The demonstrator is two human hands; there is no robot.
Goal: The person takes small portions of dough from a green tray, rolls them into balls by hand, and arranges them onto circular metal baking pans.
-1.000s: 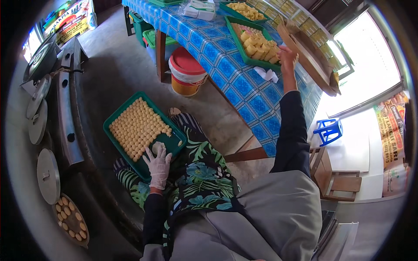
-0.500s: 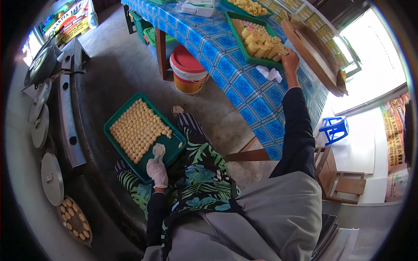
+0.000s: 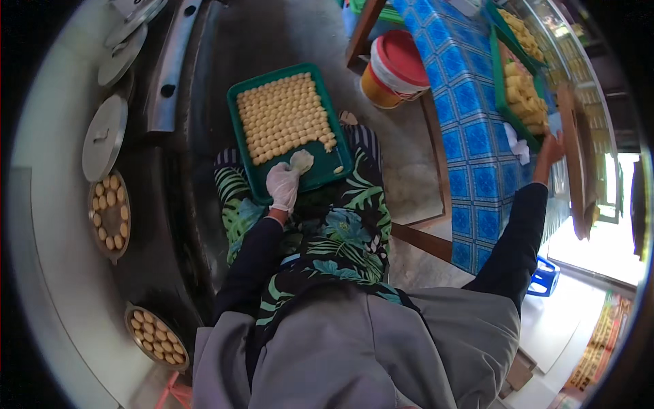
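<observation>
My left hand (image 3: 283,187), in a thin white glove, is closed over the near edge of a green tray (image 3: 255,192) that rests on my lap. From its fingers sticks out a pale, crumpled, see-through thing (image 3: 301,161), like thin plastic. Rows of small round dough balls (image 3: 283,112) fill most of this tray; its near right part is bare apart from a stray piece. My bare right hand (image 3: 552,146) reaches to the near corner of a second green tray (image 3: 501,85) on the table, beside stacked yellow pieces (image 3: 524,102). Its fingers look curled, but what they hold is hidden.
A blue checked cloth (image 3: 470,170) covers the table on my right, with a white cloth (image 3: 516,143) and a wooden tray (image 3: 578,163). A red-lidded bucket (image 3: 398,68) stands on the floor. Left are pans of round cakes (image 3: 157,334) and a metal lid (image 3: 104,138).
The view has turned, so the lap tray sits farther up and right and the table has shifted right. A second pan shows at lower left. Both hands keep their places at the trays.
</observation>
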